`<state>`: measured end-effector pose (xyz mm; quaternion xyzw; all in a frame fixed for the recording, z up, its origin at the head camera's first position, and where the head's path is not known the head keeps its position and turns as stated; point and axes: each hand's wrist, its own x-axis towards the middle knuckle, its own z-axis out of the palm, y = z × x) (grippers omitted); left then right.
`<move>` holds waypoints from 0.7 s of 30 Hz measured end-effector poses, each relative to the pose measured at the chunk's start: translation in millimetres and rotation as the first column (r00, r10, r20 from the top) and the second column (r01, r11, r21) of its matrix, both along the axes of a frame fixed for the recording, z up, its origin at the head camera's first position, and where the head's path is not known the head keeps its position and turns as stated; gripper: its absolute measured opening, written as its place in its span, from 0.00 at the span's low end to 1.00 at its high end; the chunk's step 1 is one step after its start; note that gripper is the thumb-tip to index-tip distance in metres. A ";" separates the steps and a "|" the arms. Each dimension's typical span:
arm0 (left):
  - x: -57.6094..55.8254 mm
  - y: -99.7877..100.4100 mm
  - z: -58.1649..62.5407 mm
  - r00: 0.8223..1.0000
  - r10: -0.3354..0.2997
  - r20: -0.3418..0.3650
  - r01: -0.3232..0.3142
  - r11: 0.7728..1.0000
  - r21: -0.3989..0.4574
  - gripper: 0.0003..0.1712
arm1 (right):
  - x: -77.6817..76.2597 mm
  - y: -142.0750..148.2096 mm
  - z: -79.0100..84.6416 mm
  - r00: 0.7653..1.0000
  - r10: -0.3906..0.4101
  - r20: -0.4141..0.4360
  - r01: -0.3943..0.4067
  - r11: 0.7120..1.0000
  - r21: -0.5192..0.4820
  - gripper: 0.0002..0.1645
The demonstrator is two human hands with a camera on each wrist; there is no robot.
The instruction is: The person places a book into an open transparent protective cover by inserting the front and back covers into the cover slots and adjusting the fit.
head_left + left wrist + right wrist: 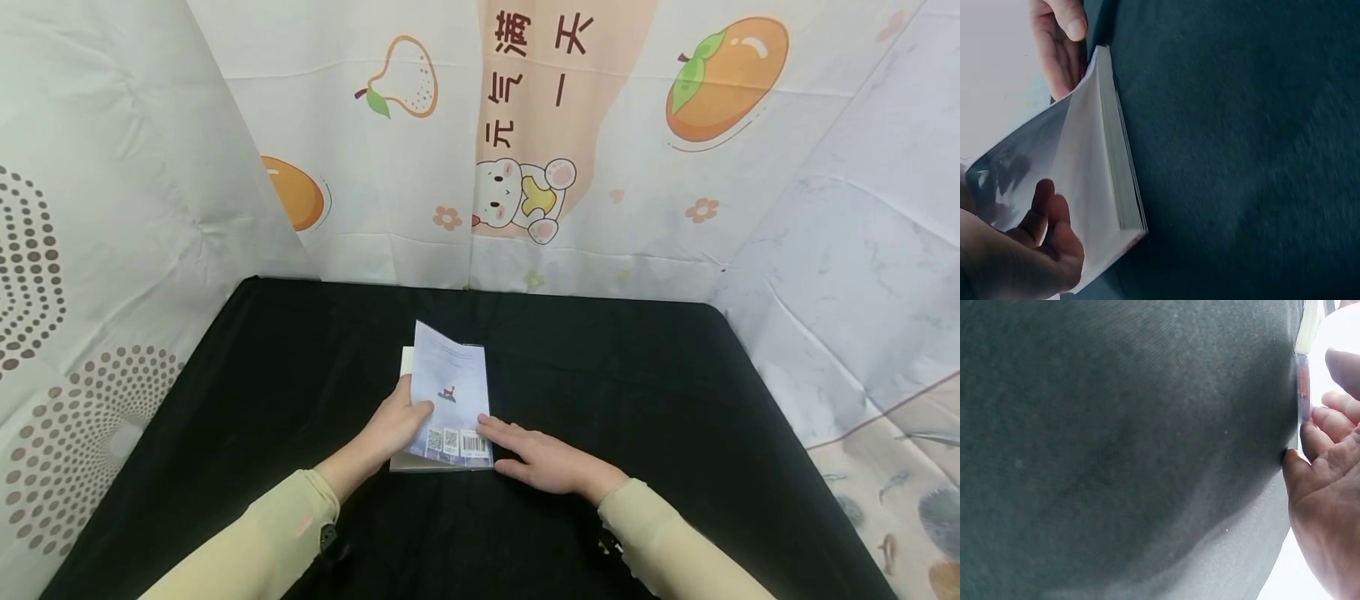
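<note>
A book (459, 375) with a pale blue cover lies near the middle of the black table, its barcode and QR codes towards me. My left hand (397, 419) pinches the left edge of that cover, thumb on top and fingers beneath. Lifted and bent, the cover stands away from the white pages (1100, 150) in the left wrist view. There the fingers of the left hand (1029, 253) curl under it. My right hand (536, 457) touches the lower right side of the book with straight fingers. In the right wrist view, the right hand (1329, 462) is beside the book's edge (1303, 387).
Black cloth (637, 375) covers the table on every side of the book. A white curtain (420, 183) with fruit prints hangs behind the table's far edge. Patterned cloths hang at the left (142, 208) and right (855, 250).
</note>
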<state>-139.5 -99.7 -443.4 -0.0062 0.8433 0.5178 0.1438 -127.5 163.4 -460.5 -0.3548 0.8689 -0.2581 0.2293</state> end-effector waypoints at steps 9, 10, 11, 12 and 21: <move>-7.1 -10.6 -12.1 0.998 -0.008 -0.069 -0.006 0.980 -0.200 0.51 | 0.7 -0.6 -0.1 1.000 0.003 -0.005 -0.003 1.000 0.002 0.34; -7.6 -11.3 -12.9 0.997 -0.012 -0.078 -0.006 0.974 -0.226 0.53 | 0.6 -0.5 -0.2 1.000 0.001 -0.004 -0.001 1.000 0.001 0.34; -7.9 -11.9 -13.5 0.996 -0.018 -0.085 -0.004 0.968 -0.252 0.53 | 0.5 -0.4 -0.4 1.000 0.001 -0.004 -0.001 1.000 0.000 0.34; -8.1 -12.4 -13.8 0.995 -0.026 -0.096 -0.002 0.960 -0.280 0.54 | 0.4 -0.4 -0.6 1.000 0.000 -0.004 0.000 1.000 -0.001 0.34; -7.1 -17.8 -18.4 0.977 -0.124 -0.171 0.022 0.864 -0.503 0.49 | -1.6 0.6 -1.5 1.000 0.000 -0.011 0.000 1.000 0.000 0.34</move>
